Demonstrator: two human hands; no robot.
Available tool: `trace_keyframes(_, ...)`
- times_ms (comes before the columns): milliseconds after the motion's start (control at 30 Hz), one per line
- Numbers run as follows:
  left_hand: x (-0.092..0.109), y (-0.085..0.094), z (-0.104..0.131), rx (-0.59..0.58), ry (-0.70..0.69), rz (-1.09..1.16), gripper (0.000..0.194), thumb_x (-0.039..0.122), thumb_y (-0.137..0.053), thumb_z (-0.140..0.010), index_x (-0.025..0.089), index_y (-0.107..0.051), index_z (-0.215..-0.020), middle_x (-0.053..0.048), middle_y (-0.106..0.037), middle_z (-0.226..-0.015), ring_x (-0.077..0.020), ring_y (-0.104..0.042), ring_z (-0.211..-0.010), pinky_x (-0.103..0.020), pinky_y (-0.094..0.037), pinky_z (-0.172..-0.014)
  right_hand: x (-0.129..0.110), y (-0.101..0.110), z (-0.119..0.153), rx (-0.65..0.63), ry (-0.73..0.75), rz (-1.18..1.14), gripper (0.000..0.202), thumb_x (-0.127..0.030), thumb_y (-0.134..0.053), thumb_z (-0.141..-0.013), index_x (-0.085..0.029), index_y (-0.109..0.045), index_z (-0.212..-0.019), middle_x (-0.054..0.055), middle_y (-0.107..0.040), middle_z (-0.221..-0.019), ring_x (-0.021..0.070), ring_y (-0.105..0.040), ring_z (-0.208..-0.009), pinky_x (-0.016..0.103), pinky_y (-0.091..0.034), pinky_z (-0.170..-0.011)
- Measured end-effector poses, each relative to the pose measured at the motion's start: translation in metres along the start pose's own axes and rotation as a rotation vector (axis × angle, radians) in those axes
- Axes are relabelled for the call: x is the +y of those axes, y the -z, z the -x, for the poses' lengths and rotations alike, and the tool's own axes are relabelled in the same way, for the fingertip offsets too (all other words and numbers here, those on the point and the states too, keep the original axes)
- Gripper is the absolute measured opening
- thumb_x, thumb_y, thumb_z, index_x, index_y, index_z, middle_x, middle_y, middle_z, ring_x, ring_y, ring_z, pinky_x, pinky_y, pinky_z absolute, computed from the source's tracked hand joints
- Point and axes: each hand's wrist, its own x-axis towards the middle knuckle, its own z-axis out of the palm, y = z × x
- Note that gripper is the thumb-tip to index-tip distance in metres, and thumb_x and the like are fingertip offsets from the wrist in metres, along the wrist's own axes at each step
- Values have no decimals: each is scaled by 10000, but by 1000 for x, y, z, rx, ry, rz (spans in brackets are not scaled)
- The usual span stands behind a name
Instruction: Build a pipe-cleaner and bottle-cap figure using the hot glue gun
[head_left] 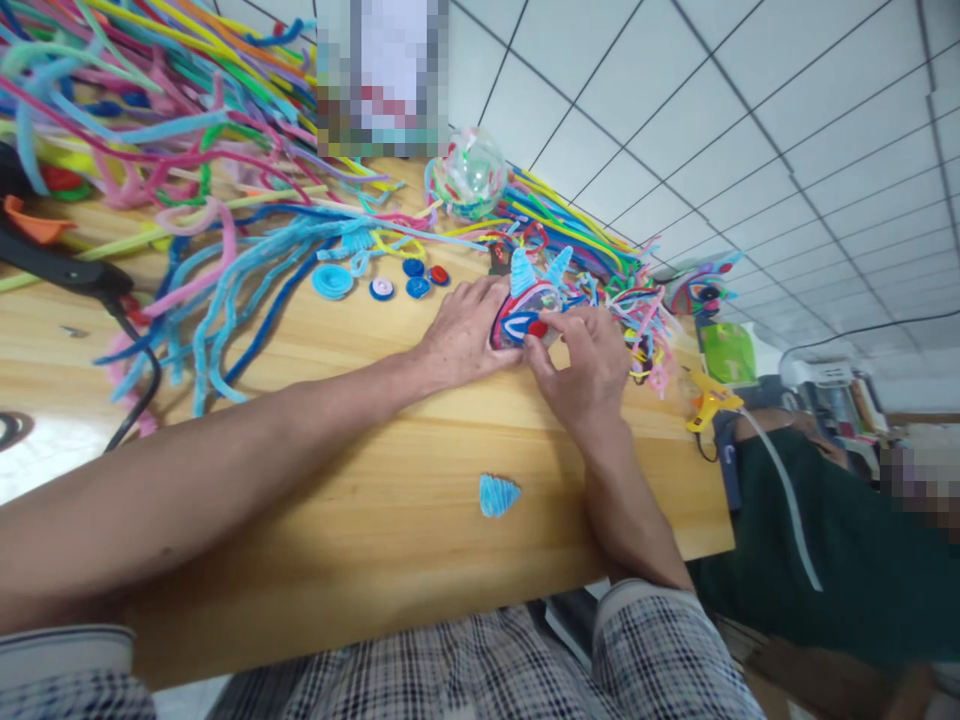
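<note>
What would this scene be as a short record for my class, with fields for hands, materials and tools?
Left hand: holding the craft
Right hand: thumb and finger at its red spot
Loose piece: blue, on the table
Coils: five, left of the craft
Ball: clear, beyond the craft
Glue gun: yellow, toward the table's right edge

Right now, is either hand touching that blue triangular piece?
No, the blue triangular piece lies on the table, while the left hand and right hand are both at the colourful craft.
</note>
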Motion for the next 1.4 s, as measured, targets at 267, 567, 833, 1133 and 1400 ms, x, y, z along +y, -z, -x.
trace_keyframes(267, -4, -3, 0, 29, -31, -4, 775, 529, -799, -862, 204, -476, -1487, -188, -591, -1509, -400, -581, -1345, -583, -468, -1140, -1, -2, 0, 47, 82, 97, 157, -264, -678, -991, -272, -694, -1147, 65, -736, -1031, 270, -671, -995, 431, -527, -852)
trace_keyframes(567, -15, -7, 1, 60, -81, -23, 706, 538, -818, -852, 212, -500, -1391, -170, -613, -1434, -382, -604, -1271, -559, -501, -1091, -4, -6, 1, 29, 65, 48, 112, -266, -643, -1027, -255, -689, -1128, 93, -739, -1065, 283, -697, -1043, 440, -553, -879)
trace_keyframes(833, -28, -10, 1, 102, -162, -45, 661, 582, -803, -866, 211, -514, -1331, -158, -641, -1350, -356, -611, -1225, -532, -519, -1044, -1, -10, 0, 5, 68, 38, 152, -343, -587, -1069, -263, -703, -1128, 83, -740, -1063, 284, -696, -1073, 449, -572, -926)
trace_keyframes(1133, -28, -5, 0, 91, -183, -9, 677, 602, -803, -883, 217, -512, -1358, -155, -648, -1355, -361, -624, -1253, -552, -524, -1068, -1, -10, -1, -12, 59, -16, 144, -322, -598, -1064, -266, -712, -1131, 73, -728, -1093, 281, -677, -1089, 454, -559, -950)
trace_keyframes(1400, -26, -3, 0, 91, -194, 7, 639, 636, -762, -918, 209, -531, -1333, -148, -658, -1314, -351, -636, -1227, -532, -531, -1056, -4, -10, -1, -19, 31, -41, 173, -300, -586, -1064, -260, -725, -1160, 79, -718, -1087, 285, -665, -1082, 463, -554, -955)
